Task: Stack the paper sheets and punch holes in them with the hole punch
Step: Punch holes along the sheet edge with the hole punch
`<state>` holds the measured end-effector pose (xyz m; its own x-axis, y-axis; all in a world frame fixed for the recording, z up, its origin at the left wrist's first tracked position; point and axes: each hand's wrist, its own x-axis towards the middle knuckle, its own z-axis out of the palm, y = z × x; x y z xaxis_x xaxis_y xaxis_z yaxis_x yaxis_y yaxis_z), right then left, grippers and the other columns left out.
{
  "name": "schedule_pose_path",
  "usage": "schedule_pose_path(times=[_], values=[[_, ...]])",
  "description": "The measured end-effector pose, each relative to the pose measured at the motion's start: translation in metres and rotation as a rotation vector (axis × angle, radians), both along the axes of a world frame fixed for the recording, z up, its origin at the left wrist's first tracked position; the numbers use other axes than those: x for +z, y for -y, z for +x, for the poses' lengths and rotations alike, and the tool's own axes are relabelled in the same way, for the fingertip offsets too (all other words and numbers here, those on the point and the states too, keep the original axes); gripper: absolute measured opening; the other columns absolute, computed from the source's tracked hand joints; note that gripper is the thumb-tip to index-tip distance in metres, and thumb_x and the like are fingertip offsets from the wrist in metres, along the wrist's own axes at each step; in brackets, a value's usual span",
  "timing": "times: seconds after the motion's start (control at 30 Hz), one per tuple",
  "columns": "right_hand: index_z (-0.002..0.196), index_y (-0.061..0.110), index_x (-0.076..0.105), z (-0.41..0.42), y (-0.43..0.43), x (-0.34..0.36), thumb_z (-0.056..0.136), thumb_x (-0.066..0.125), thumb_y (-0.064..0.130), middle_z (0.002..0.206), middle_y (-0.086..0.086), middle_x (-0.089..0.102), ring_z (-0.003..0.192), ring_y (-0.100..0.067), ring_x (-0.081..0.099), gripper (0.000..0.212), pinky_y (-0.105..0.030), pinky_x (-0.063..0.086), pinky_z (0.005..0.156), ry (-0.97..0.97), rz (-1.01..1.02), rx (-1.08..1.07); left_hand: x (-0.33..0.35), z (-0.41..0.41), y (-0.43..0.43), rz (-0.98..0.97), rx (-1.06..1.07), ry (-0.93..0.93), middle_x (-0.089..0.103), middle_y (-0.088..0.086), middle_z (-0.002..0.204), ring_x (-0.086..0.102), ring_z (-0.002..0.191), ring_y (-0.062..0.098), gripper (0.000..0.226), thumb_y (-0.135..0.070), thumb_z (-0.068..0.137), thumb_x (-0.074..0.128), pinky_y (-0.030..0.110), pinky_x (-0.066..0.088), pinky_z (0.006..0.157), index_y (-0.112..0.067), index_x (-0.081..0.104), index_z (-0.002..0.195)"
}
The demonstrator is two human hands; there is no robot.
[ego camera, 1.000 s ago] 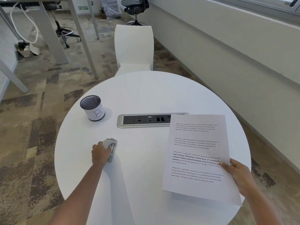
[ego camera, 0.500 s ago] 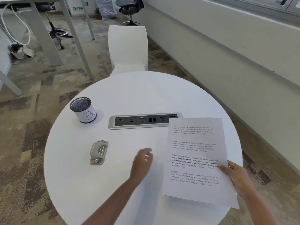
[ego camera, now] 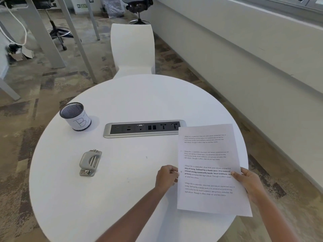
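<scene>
Fingers (ego camera: 172, 171) of both hands pinch paper sheets (ego camera: 208, 165).

One punch (ego camera: 90, 162), one cup (ego camera: 75, 116), one chair (ego camera: 133, 49).

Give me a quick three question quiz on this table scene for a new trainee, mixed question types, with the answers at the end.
1. True or false: the hole punch lies on the table with no hand touching it.
2. Which hand grips the paper sheets at their left edge? A) left hand B) right hand C) neither
3. What letter is written on the mesh cup?

Key: 1 true; 2 A; 3 B
</scene>
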<state>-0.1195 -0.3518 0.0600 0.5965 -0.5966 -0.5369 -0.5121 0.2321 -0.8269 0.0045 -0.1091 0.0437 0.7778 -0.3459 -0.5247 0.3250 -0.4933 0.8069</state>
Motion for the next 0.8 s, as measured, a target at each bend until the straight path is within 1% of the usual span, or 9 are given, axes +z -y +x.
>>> schedule_pose_path(times=[0.1,0.2,0.27,0.33,0.4,0.53,0.63,0.7,0.8], values=[[0.095,0.005,0.063,0.008,0.013,-0.001,0.086,0.058,0.0,0.063,-0.003,0.073,0.06,-0.027,0.067,0.012,-0.049,0.057,0.071,-0.042,-0.073,0.022,0.001,-0.002,0.019,0.014,0.026,-0.012,0.066,0.007,0.078,0.058,0.054,0.008,0.019,-0.001,0.081,0.059,0.017,0.047,0.051,0.001,0.065,0.099],[0.102,0.0,0.062,0.017,0.025,-0.003,0.086,0.058,0.001,0.087,-0.02,0.068,0.081,-0.039,0.065,0.016,-0.058,0.052,0.083,-0.094,-0.152,0.037,0.002,-0.005,0.04,0.036,0.039,-0.006,0.071,0.018,0.093,0.057,0.053,0.01,0.017,0.002,0.08,0.058,0.021,0.05,0.057,0.002,0.066,0.095],[0.101,0.0,0.063,0.022,0.034,-0.006,0.086,0.058,0.001,0.09,-0.019,0.067,0.077,-0.036,0.066,0.017,-0.051,0.055,0.077,-0.105,-0.197,0.041,0.004,-0.004,0.053,0.044,0.042,0.002,0.07,0.018,0.091,0.058,0.055,0.015,0.015,0.003,0.08,0.056,0.028,0.053,0.066,0.002,0.066,0.09],[0.1,0.002,0.064,0.026,0.043,-0.009,0.086,0.058,0.001,0.087,-0.016,0.066,0.068,-0.029,0.064,0.015,-0.042,0.054,0.069,-0.117,-0.229,0.036,0.006,-0.002,0.064,0.062,0.039,0.012,0.067,0.016,0.085,0.06,0.061,0.023,0.015,0.004,0.079,0.055,0.035,0.055,0.075,-0.005,0.065,0.075],[0.101,0.002,0.064,0.029,0.051,-0.013,0.086,0.058,0.002,0.086,-0.015,0.066,0.069,-0.03,0.064,0.016,-0.042,0.054,0.07,-0.14,-0.251,0.032,0.005,0.001,0.073,0.084,0.053,0.019,0.066,0.013,0.081,0.06,0.067,0.024,0.029,0.005,0.079,0.055,0.04,0.058,0.08,-0.017,0.056,0.059],[0.105,0.002,0.063,0.039,0.065,-0.022,0.086,0.058,0.004,0.088,-0.015,0.066,0.072,-0.032,0.064,0.02,-0.043,0.055,0.072,-0.175,-0.273,0.038,0.004,0.008,0.084,0.107,0.089,0.029,0.071,0.018,0.091,0.062,0.072,0.024,0.015,0.004,0.078,0.055,0.043,0.057,0.081,-0.005,0.067,0.075],[0.107,0.002,0.063,0.048,0.071,-0.026,0.087,0.059,0.007,0.088,-0.013,0.066,0.074,-0.032,0.064,0.022,-0.044,0.055,0.074,-0.204,-0.308,0.056,0.003,0.012,0.089,0.119,0.098,0.031,0.069,0.017,0.082,0.061,0.07,0.024,0.024,0.004,0.078,0.055,0.043,0.057,0.081,-0.014,0.059,0.062],[0.111,0.002,0.061,0.053,0.074,-0.029,0.086,0.059,0.008,0.089,-0.013,0.065,0.076,-0.031,0.064,0.025,-0.041,0.054,0.073,-0.211,-0.317,0.057,0.002,0.013,0.091,0.133,0.109,0.032,0.069,0.018,0.082,0.06,0.07,0.024,0.024,0.004,0.078,0.055,0.042,0.057,0.081,-0.014,0.059,0.062],[0.115,0.001,0.059,0.059,0.077,-0.032,0.086,0.06,0.009,0.101,-0.019,0.067,0.08,-0.031,0.063,0.03,-0.041,0.052,0.074,-0.216,-0.315,0.045,-0.001,0.015,0.093,0.138,0.116,0.026,0.066,0.014,0.081,0.062,0.073,0.026,0.028,0.005,0.078,0.054,0.042,0.056,0.08,-0.015,0.057,0.059]])
